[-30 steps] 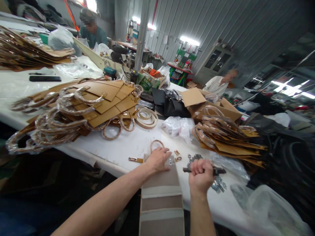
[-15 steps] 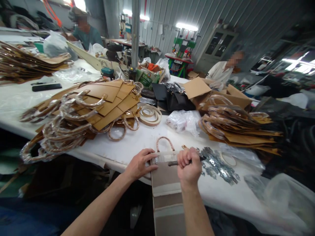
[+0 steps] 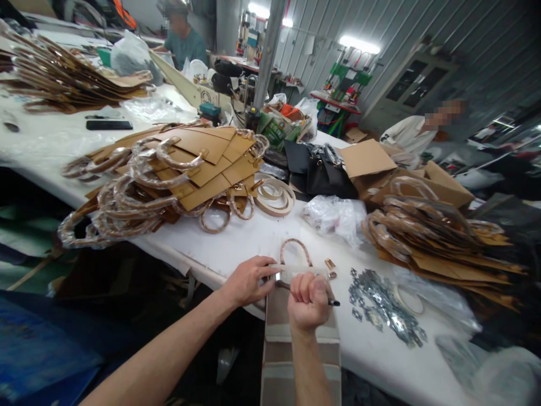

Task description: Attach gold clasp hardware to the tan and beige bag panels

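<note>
Grey-beige bag panel [image 3: 274,324] lies lower centre, left hand [image 3: 249,280] spread flat pinning its top, right hand [image 3: 308,296] fisted around dark tool [image 3: 332,302]; a slip off the clasp [image 3: 278,276] could jab left fingertips.

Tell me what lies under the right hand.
A grey striped bag panel lies under the right hand, which is fisted around a dark tool. The left hand rests on the panel's top edge. What the fist covers on the panel cannot be seen.

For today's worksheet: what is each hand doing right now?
Left hand: open, pressing the bag panel.
Right hand: closed around a thin tool.
</note>
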`<control>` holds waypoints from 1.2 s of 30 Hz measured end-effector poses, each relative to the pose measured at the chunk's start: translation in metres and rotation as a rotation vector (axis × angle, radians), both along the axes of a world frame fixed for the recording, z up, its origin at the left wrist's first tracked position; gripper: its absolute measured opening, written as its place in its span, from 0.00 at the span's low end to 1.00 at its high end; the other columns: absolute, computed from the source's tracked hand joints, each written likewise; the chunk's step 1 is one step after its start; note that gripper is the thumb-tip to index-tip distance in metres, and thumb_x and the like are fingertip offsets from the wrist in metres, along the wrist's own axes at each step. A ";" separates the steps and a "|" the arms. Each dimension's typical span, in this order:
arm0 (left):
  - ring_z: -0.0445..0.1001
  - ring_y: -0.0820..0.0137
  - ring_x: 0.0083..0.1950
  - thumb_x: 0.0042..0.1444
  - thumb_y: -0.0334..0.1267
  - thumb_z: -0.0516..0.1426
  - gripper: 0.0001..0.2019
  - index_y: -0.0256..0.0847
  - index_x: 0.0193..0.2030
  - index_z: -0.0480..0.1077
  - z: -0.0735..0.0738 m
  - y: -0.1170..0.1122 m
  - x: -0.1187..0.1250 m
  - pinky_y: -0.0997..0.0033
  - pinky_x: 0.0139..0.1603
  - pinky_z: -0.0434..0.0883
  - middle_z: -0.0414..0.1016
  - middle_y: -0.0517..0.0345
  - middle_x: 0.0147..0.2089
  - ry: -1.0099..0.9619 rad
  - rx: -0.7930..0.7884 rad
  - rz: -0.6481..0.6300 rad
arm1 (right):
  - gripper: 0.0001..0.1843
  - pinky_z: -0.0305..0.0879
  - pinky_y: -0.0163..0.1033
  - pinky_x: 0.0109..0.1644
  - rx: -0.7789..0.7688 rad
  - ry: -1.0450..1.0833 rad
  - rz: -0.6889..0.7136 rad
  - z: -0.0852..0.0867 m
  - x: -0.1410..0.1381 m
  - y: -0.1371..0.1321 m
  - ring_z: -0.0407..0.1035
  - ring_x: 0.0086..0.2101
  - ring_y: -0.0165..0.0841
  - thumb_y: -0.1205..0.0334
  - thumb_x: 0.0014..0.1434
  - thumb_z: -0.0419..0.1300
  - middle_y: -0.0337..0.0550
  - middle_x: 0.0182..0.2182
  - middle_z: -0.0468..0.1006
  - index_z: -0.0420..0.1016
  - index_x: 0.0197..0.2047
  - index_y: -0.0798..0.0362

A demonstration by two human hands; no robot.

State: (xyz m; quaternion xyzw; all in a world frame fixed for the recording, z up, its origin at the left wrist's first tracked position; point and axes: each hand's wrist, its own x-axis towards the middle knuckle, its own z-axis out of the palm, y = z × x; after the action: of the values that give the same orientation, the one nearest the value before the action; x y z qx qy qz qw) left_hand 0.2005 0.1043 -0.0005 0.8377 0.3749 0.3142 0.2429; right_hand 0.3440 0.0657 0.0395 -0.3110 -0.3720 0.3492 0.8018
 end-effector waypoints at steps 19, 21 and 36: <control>0.80 0.65 0.53 0.65 0.37 0.58 0.12 0.47 0.52 0.80 0.005 0.006 0.004 0.68 0.56 0.76 0.81 0.55 0.54 0.038 -0.070 -0.023 | 0.22 0.41 0.32 0.20 0.020 0.003 -0.089 -0.008 0.005 -0.002 0.40 0.15 0.24 0.65 0.68 0.52 0.27 0.16 0.47 0.51 0.22 0.50; 0.80 0.65 0.53 0.65 0.37 0.59 0.12 0.47 0.52 0.80 0.005 0.006 0.004 0.68 0.55 0.76 0.81 0.56 0.54 0.035 -0.076 -0.022 | 0.22 0.41 0.31 0.20 0.014 0.007 -0.077 -0.009 0.004 0.000 0.40 0.15 0.24 0.65 0.68 0.53 0.27 0.16 0.47 0.51 0.22 0.50; 0.76 0.58 0.56 0.58 0.40 0.65 0.22 0.41 0.59 0.70 0.004 0.000 0.004 0.59 0.58 0.75 0.77 0.48 0.55 0.065 -0.099 -0.003 | 0.26 0.42 0.28 0.17 -0.213 -0.037 0.015 0.001 0.001 0.035 0.42 0.14 0.21 0.60 0.67 0.62 0.24 0.16 0.49 0.51 0.23 0.50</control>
State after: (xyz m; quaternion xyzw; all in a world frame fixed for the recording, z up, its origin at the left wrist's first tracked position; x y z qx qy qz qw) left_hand 0.2049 0.1040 0.0032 0.8349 0.3966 0.2675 0.2721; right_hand 0.3452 0.1006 0.0405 -0.3979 -0.3500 0.3868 0.7547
